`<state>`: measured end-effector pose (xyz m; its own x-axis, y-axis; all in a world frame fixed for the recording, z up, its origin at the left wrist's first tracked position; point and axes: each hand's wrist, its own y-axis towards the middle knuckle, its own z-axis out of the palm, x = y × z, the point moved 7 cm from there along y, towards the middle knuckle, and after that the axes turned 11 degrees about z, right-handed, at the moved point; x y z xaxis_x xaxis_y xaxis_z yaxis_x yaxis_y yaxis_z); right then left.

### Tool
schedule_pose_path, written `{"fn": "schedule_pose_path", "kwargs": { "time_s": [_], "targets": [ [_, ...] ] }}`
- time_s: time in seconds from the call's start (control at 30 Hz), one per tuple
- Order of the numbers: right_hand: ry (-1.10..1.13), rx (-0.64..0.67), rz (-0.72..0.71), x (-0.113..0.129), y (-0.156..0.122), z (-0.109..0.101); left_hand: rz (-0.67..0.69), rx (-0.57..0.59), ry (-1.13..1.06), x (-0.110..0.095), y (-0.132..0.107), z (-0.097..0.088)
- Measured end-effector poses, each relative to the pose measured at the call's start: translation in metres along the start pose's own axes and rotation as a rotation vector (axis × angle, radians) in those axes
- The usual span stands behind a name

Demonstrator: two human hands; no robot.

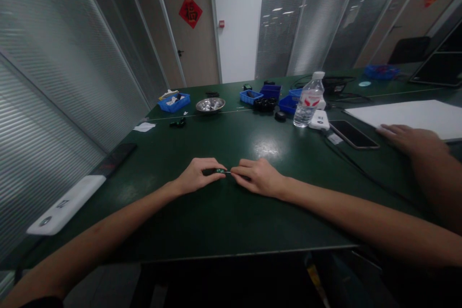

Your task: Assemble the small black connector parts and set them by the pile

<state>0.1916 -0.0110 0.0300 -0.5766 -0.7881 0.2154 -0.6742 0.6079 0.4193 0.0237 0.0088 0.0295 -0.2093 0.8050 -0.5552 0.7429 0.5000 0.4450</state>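
Handwork over green table (202, 139), pinching small green part (220, 171) in left hand (198, 173) and thin metal rod (228, 172) in right hand (258, 176); possibly risking a slip or scratch under uneven pressure, or a drop from so slight a hold.

At the table's (249, 231) left edge I see a white device (68, 204), and beyond the far edge, a door (197, 50).

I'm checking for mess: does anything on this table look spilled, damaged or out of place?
No spill or damage stands out. One white scrap looks stray, lying left on the table, outside the leftmost blue basket holding other white pieces.
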Motion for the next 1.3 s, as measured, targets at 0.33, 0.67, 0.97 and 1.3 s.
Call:
{"fn": "schedule_pose_path", "kwargs": {
  "time_s": [0.33,0.67,0.97,1.3],
  "targets": [
    [0.02,-0.022,-0.003,0.0,0.0,0.002,0.045,-0.006,-0.013,-0.006,0.0,0.003],
    [0.126,-0.048,-0.03,0.005,0.0,-0.006,-0.011,-0.025,-0.201,-0.004,0.002,0.003],
    [0.072,-0.016,0.037,0.0,0.002,-0.001,-0.071,-0.026,-0.126,0.0,0.002,0.003],
    [-0.026,0.098,0.158,-0.01,0.006,0.011,-0.1,0.046,0.096,0.011,0.005,0.005]
  ]
}}
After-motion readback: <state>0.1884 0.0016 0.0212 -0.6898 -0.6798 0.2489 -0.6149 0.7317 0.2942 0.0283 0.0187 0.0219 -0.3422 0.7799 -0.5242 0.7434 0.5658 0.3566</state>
